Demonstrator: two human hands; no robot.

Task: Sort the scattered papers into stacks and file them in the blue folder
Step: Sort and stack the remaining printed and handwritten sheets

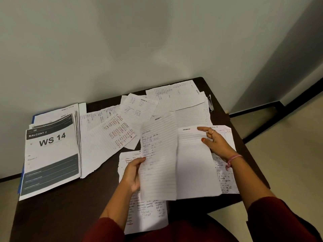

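While we sit at the dark wooden surface (70,206), our left hand (133,173) grips a lined handwritten sheet (158,159), right hand (215,142) pinches a blank-bottomed lined sheet (195,168), blue folder (20,180) at left under a printed "WS 14" stack (50,154), loose papers (111,130) scattered between.

"BALCONY 2", "WS 14": printed sheet (50,154)
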